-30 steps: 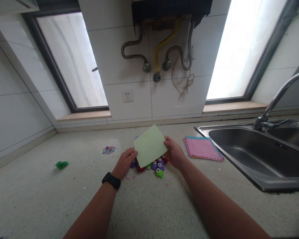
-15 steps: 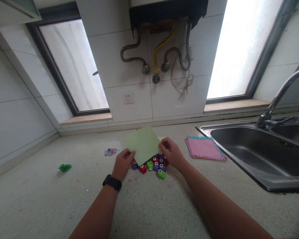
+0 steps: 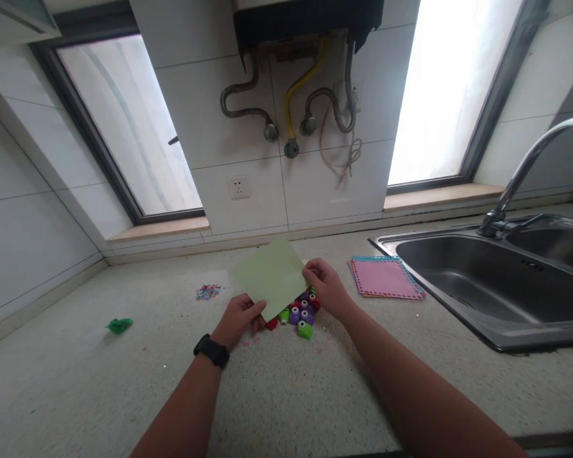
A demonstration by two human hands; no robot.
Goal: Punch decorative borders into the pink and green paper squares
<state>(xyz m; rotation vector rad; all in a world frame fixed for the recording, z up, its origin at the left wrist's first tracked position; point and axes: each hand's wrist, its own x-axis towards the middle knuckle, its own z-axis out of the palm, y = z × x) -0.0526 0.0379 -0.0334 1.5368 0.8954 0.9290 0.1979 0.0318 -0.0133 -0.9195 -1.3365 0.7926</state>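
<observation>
A plain pale green sheet of paper (image 3: 273, 275) is held tilted above the counter. My left hand (image 3: 241, 316) pinches its near left corner, thumb on top. At the right corner, my right hand (image 3: 325, 282) grips the sheet between thumb and fingers. Below and partly hidden by the paper lie several small craft punches in purple (image 3: 306, 316), red (image 3: 272, 324) and green (image 3: 304, 329). Part of another pale sheet shows behind the right hand.
A stack of coloured paper with punched borders, pink on top (image 3: 386, 278), lies beside the steel sink (image 3: 458, 280). Paper confetti (image 3: 208, 292) is heaped on the left, and a crumpled green piece (image 3: 119, 326) sits farther left. Pink scraps dot the speckled counter (image 3: 286, 394).
The sheet has tipped a little lower over the punches, covering more of the red one. My left thumb has slid further onto the paper. The whole view has shifted slightly.
</observation>
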